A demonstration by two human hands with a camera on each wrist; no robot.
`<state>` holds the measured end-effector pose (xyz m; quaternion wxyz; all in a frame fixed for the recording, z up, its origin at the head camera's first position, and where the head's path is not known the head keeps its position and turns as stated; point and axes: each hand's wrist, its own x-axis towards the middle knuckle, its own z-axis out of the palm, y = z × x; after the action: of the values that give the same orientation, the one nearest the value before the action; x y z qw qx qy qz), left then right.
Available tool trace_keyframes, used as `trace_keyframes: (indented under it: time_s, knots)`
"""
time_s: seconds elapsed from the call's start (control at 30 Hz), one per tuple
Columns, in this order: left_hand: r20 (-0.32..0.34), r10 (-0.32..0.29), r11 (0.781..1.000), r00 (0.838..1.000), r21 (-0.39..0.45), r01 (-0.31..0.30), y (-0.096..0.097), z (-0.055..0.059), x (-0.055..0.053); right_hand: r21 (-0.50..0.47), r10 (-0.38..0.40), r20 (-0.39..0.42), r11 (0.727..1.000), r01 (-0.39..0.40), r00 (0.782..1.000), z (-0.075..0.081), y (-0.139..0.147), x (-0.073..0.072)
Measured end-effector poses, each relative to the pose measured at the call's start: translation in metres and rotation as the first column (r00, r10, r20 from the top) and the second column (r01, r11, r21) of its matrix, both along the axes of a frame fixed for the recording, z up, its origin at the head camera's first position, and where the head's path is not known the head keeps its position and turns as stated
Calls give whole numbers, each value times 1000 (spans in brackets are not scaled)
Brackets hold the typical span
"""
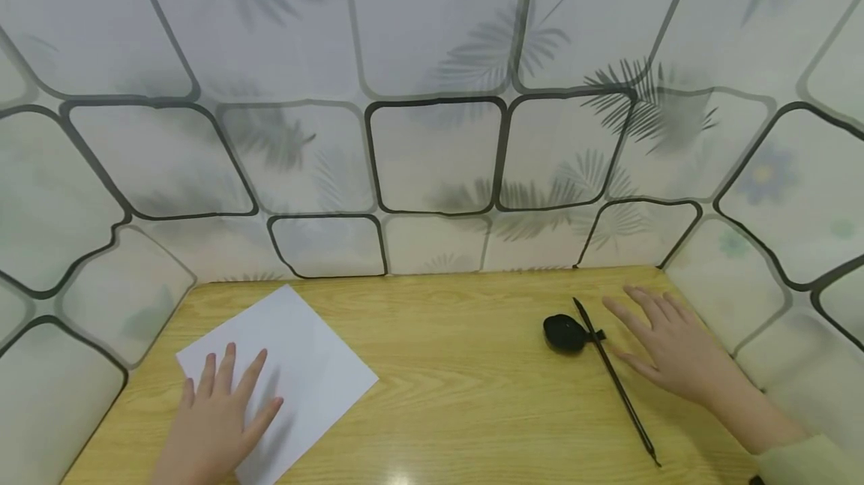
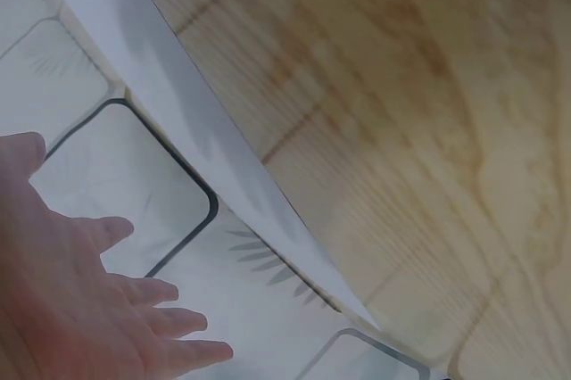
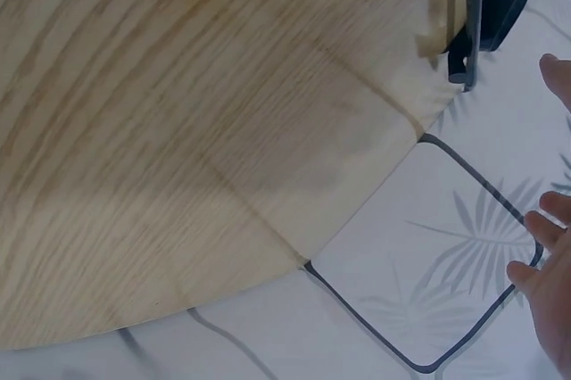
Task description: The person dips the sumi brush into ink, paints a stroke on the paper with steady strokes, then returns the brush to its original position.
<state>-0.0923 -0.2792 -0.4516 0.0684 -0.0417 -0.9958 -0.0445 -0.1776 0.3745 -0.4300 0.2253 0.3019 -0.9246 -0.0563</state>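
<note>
A white sheet of paper (image 1: 313,369) lies turned at an angle on the left of the wooden table. Over its near left part hovers my left hand (image 1: 212,421), fingers spread, its shadow falling on the sheet. On the right, a slim black brush (image 1: 622,389) lies slantwise, its upper part across the short handle of a small black dish (image 1: 564,334). My right hand (image 1: 678,354) is just right of the brush, fingers extended and holding nothing. In the right wrist view, its fingers (image 3: 553,224) appear at the right edge, apart from the dish (image 3: 507,10).
The yellowish wood-grain table (image 1: 445,365) is bounded at the back and both sides by pale panels (image 1: 439,155) with dark outlines and leaf prints. A small dark object (image 1: 756,480) shows at the bottom right edge, too cut off to identify.
</note>
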Motion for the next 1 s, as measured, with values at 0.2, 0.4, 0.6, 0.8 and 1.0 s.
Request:
trace_keyframes:
  time_s: [0.2, 0.4, 0.6, 0.8, 1.0]
  knots:
    - [11, -3, 1000, 1000, -5, 3, -1, -4, 0, 28, 53, 3, 998, -53, 999, -3, 4, 0]
    - [24, -2, 1000, 1000, -14, 3, -1, -8, 0, 54, 116, -1, 992, -116, 993, -7, 9, -1]
    - [41, 4, 999, 999, -38, -3, -2, -12, 1, 74, 197, -50, 978, -193, 979, -11, 10, -3]
    - [51, 21, 998, 998, -57, -18, 0, -14, 3, 98, 276, -85, 959, -267, 958, -19, 10, -5]
    - [55, 22, 999, 998, -46, -19, 2, -16, 5, 139, 305, -68, 946, -294, 950, -21, 9, -3]
